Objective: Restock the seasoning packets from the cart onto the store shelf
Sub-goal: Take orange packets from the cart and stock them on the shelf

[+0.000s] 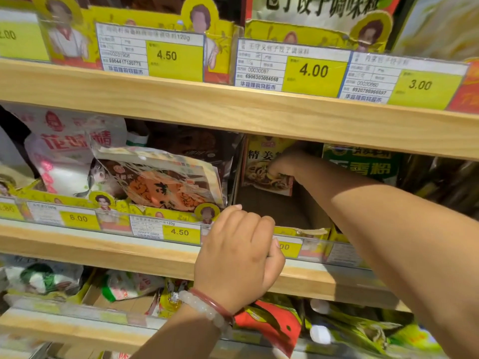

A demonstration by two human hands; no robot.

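Seasoning packet [267,167] in cardboard box [300,230]

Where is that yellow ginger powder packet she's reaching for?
In the head view, the yellow ginger powder packet stands at the back of the brown cardboard display box on the middle wooden shelf, right of centre, pinched by the right hand.

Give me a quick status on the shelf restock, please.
Right hand grips seasoning packet deep in cardboard box. Left hand curled on box front rim. Nothing blocking.

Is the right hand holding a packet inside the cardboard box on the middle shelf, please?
Yes, the right hand pinches a yellow seasoning packet standing at the back of the cardboard box.
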